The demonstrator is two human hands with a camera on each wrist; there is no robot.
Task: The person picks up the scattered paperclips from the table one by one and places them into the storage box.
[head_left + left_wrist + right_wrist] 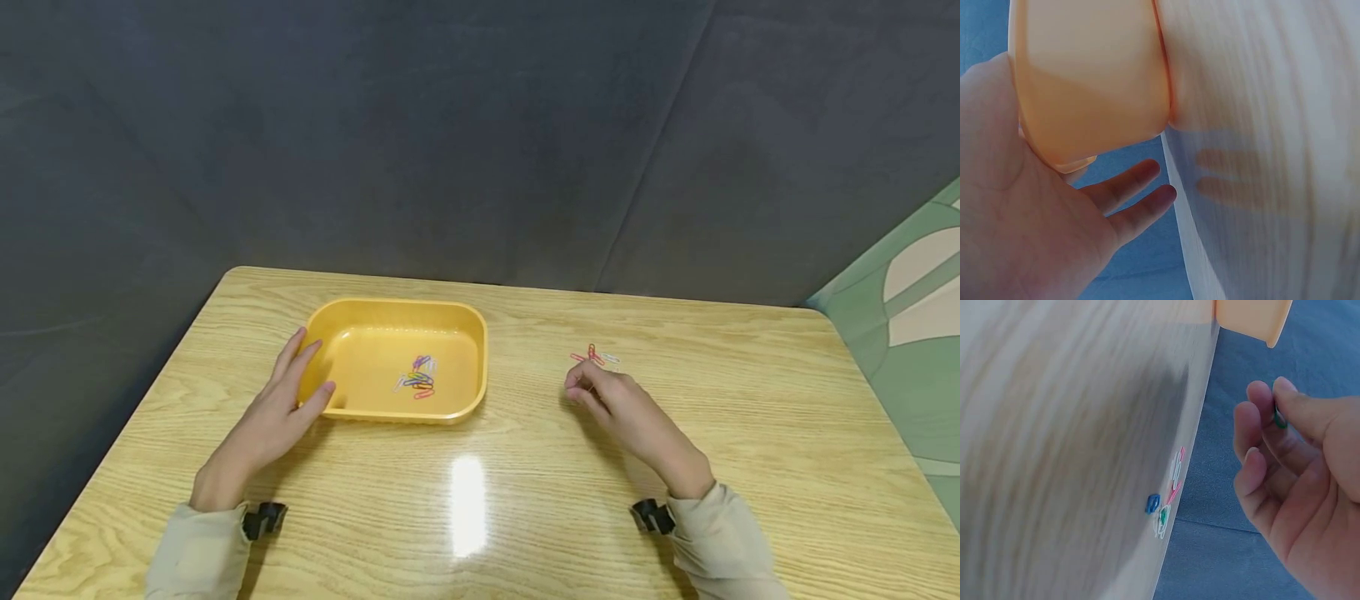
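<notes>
My left hand [276, 412] rests at the left end of a yellow tray [397, 415], its thumb and a finger reaching over the rim. In the left wrist view, two straight fingers [1141, 209] extend below the tray's outer wall. Inside the tray lies a small cluster of colored paper clips [418, 379]. To the right of the tray, my right hand [626, 417] is raised over the table. Its thumb and index finger pinch a green paper clip [1280, 420], mostly hidden by the fingertips. Just beyond this hand lie several loose paper clips [592, 356], among them red, white and blue ones.
A light wooden table [540, 517] carries everything. Dark cloth [450, 142] hangs along its far edge and left side. A green patterned surface [892, 350] borders the right side.
</notes>
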